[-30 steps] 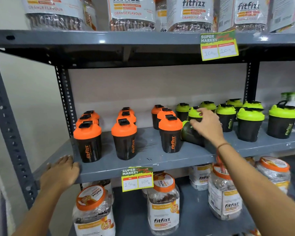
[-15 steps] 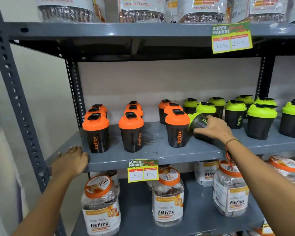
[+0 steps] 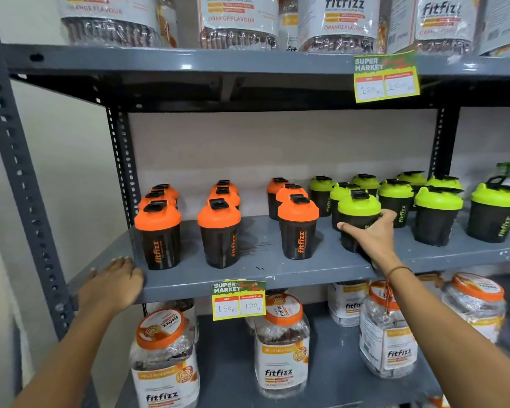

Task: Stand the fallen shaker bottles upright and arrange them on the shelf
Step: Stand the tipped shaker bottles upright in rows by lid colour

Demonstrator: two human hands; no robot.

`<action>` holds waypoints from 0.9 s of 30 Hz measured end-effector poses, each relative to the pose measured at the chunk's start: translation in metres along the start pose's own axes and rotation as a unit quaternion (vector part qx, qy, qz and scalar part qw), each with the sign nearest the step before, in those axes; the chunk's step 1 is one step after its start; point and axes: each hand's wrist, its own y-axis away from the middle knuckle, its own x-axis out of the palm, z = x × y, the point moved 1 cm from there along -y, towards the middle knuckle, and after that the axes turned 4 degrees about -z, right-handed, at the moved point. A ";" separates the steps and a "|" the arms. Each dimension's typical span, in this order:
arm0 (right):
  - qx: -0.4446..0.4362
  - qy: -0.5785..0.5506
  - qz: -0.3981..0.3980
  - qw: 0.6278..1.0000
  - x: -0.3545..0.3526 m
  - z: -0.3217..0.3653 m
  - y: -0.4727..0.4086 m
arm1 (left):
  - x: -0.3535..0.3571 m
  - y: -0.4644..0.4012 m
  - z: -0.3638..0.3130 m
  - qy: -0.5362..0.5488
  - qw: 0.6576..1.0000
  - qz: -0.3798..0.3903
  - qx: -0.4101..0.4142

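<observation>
- Our right hand [image 3: 371,235] wraps around a green-lidded shaker bottle [image 3: 358,219], which stands upright on the grey shelf [image 3: 248,278], just right of the front orange-lidded shaker [image 3: 298,228].
- Our left hand [image 3: 112,282] lies flat, fingers spread, on the shelf's front left edge, holding nothing.
- More green-lidded shakers [image 3: 437,214] stand upright behind and to the right; a price tag [image 3: 238,300] hangs from the shelf edge.

Shaker bottles standing on the grey middle shelf [image 3: 277,275]

The green-lidded shaker bottle [image 3: 358,219] stands upright, dark-bodied with a black flip cap, near the shelf's front edge, just right of the front orange-lidded shaker [image 3: 298,228]. Other orange-lidded shakers [image 3: 218,231] stand in rows toward the shelf's left; more green-lidded shakers [image 3: 437,214] stand upright toward its right.
</observation>
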 end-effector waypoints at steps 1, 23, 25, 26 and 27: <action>0.002 -0.002 0.003 1.000 -0.001 0.000 0.000 | 0.001 0.000 0.000 0.000 1.000 -0.001 0.001; -0.101 -0.060 -0.075 0.990 -0.057 -0.001 0.000 | 0.032 -0.016 0.003 0.541 0.767 -0.245 -0.245; -0.137 -0.043 -0.086 0.986 -0.066 -0.003 -0.009 | -0.033 0.044 -0.094 0.577 0.742 -0.307 -0.149; -0.155 -0.036 -0.089 0.983 -0.069 -0.004 -0.014 | -0.055 0.069 -0.136 0.579 0.739 -0.334 -0.076; -0.173 -0.027 -0.088 0.981 -0.073 -0.006 -0.020 | -0.066 0.086 -0.169 0.569 0.739 -0.360 -0.011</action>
